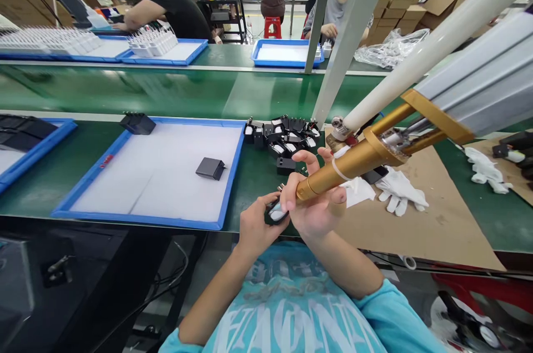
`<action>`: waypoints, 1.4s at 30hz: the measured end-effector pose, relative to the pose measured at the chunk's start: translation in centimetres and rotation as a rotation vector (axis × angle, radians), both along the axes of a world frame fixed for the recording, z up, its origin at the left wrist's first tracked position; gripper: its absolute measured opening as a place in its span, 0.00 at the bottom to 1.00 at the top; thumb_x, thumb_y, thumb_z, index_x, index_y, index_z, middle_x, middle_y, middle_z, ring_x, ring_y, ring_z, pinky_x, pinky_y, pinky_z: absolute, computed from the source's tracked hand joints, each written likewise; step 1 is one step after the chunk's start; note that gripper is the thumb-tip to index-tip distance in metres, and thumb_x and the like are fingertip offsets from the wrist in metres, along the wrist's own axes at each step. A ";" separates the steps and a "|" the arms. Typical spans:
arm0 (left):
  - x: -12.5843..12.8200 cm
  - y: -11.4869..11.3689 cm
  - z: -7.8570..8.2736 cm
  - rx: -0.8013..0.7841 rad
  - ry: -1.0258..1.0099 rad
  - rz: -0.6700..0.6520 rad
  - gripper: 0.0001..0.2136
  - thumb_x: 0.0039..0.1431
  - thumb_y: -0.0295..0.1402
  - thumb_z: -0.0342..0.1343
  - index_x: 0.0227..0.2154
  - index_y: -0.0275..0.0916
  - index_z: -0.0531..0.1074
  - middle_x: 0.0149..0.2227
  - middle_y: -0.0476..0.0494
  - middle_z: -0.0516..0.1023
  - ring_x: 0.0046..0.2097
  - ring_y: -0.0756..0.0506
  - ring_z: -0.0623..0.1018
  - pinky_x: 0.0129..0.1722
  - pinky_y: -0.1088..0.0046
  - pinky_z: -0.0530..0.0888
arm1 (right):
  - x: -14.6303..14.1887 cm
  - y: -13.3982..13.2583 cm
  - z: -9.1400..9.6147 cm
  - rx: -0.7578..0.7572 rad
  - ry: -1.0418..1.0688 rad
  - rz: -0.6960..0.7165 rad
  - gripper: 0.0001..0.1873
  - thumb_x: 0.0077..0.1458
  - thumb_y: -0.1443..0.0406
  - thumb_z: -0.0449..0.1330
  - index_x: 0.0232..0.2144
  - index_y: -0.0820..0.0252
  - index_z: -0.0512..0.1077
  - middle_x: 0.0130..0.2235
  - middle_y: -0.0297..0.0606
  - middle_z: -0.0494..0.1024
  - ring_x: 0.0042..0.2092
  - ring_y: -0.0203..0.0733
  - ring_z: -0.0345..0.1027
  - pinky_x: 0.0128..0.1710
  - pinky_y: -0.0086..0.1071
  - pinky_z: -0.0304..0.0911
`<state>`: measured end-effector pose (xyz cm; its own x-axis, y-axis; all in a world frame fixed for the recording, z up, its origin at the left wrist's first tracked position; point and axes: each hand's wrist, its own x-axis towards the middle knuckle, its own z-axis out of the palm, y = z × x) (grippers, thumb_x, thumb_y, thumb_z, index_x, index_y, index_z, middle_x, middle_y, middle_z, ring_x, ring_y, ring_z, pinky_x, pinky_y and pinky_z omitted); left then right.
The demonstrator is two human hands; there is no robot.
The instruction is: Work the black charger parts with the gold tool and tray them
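Note:
A black plug-in power adapter [275, 212] with a white or pale inner face is held in front of my chest. My left hand [257, 226] closes round it from the left, with metal pins standing up at its top. Curled fingers of my right hand [315, 221] meet its right side, while other fingers are raised. A gold-coloured tool end [333, 172] crosses in front of my right palm and partly hides it; whether I grip the tool cannot be told. Just beyond lies a heap of black adapters [287, 134] with pale inner parts. One closed adapter [286, 166] sits nearest my hands.
A blue-rimmed tray [141, 221] at the left holds a black adapter [210, 169], and another adapter [138, 123] rests on its corner. White gloves [402, 192] lie on brown cardboard [437, 220] at the right. A white pole [416, 53] slants overhead. Several people work across the green line.

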<state>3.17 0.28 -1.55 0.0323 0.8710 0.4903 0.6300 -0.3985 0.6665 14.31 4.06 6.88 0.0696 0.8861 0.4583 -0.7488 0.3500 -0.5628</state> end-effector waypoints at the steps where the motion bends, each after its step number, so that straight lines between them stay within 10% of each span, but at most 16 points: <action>1: -0.2 0.0 -0.1 -0.037 0.018 -0.003 0.12 0.55 0.36 0.60 0.41 0.41 0.69 0.37 0.45 0.80 0.37 0.45 0.80 0.35 0.72 0.75 | 0.0 0.1 0.0 -0.007 0.005 -0.005 0.20 0.56 0.47 0.56 0.46 0.47 0.65 0.46 0.35 0.71 0.19 0.29 0.65 0.10 0.28 0.62; 7: -2.7 0.6 -1.5 -0.417 0.066 0.003 0.11 0.54 0.38 0.61 0.38 0.41 0.69 0.37 0.45 0.78 0.41 0.42 0.79 0.40 0.65 0.75 | 0.8 0.6 -0.4 -0.060 -0.001 -0.096 0.20 0.54 0.46 0.55 0.43 0.48 0.66 0.45 0.34 0.71 0.19 0.28 0.64 0.11 0.28 0.60; 13: -4.0 2.5 -0.7 -0.619 -0.141 -0.155 0.27 0.56 0.44 0.60 0.56 0.43 0.61 0.59 0.40 0.71 0.60 0.40 0.71 0.59 0.60 0.67 | 2.4 0.8 -0.8 -0.079 -0.045 -0.175 0.18 0.55 0.46 0.55 0.39 0.49 0.65 0.45 0.33 0.72 0.18 0.28 0.64 0.11 0.27 0.59; 18: -3.1 4.1 -0.9 -0.549 -0.196 -0.373 0.17 0.62 0.34 0.52 0.54 0.43 0.64 0.50 0.43 0.79 0.53 0.43 0.76 0.56 0.63 0.70 | 3.4 0.6 -1.3 -0.053 -0.054 -0.167 0.15 0.56 0.48 0.54 0.36 0.50 0.65 0.45 0.33 0.71 0.19 0.28 0.65 0.12 0.27 0.61; 24: -3.0 4.2 -1.5 -0.071 0.040 -0.255 0.10 0.53 0.23 0.50 0.38 0.40 0.70 0.36 0.45 0.75 0.39 0.45 0.73 0.40 0.67 0.72 | 3.9 0.5 -1.6 -0.056 -0.044 -0.156 0.16 0.56 0.48 0.55 0.40 0.50 0.67 0.44 0.34 0.70 0.19 0.28 0.65 0.11 0.27 0.60; 34: -2.5 3.4 -2.0 0.245 0.214 -0.187 0.05 0.58 0.26 0.57 0.36 0.40 0.67 0.39 0.42 0.76 0.40 0.45 0.73 0.40 0.66 0.74 | 4.7 0.5 -2.1 -0.078 -0.030 -0.157 0.18 0.56 0.48 0.56 0.43 0.51 0.64 0.44 0.36 0.70 0.19 0.30 0.66 0.11 0.29 0.61; 42: -2.8 1.7 -1.2 0.071 0.277 -0.172 0.08 0.62 0.30 0.56 0.44 0.40 0.69 0.49 0.39 0.78 0.48 0.42 0.77 0.46 0.64 0.76 | 5.0 0.4 -2.1 -0.092 -0.050 -0.160 0.20 0.55 0.47 0.57 0.41 0.52 0.62 0.44 0.36 0.70 0.19 0.30 0.66 0.10 0.29 0.61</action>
<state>0.40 1.96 -2.74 0.3167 0.8049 0.5018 0.7029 -0.5544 0.4457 19.29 4.46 4.82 0.1923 0.9037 0.3825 -0.6582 0.4078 -0.6328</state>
